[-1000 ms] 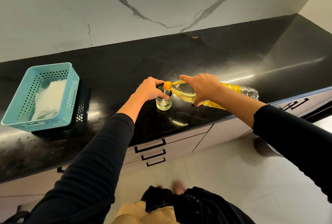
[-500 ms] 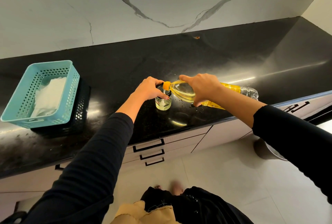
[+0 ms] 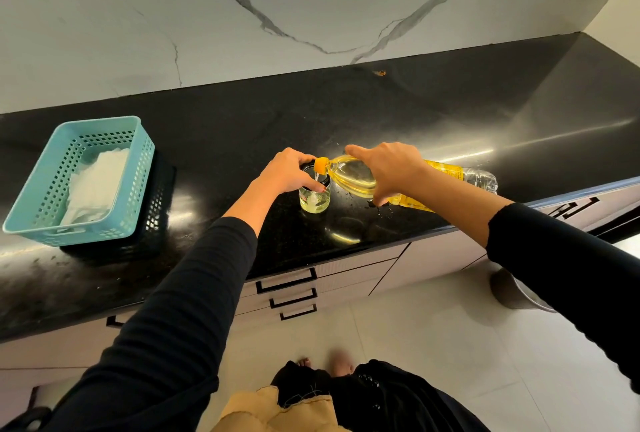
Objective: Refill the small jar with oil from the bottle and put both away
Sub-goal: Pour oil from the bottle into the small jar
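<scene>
Small clear glass jar (image 3: 314, 199) stands upright on the black polished stone countertop (image 3: 398, 113), near its front edge, roughly centre of view. A shallow layer of pale yellow oil sits in its base; well short of full by my estimate.

Left hand (image 3: 289, 172) is curled around the jar rim from the left side, fingers closed on the glass, steadying it.

Right hand (image 3: 389, 168) grips the clear plastic oil bottle with orange neck (image 3: 353, 175) at its shoulder, fingers wrapped over the top. The bottle lies nearly horizontal, long axis running left–right: neck at the left directly over the jar mouth, base out to the right above the counter edge. A thin stream appears to fall from neck into jar.

Key relation: spout sits above the jar opening, just right of the left fingers. Judgement: pour in progress; the next tilt must keep the neck centred over the mouth.

Turquoise perforated plastic basket (image 3: 41, 196) sits well apart, far left.
</scene>
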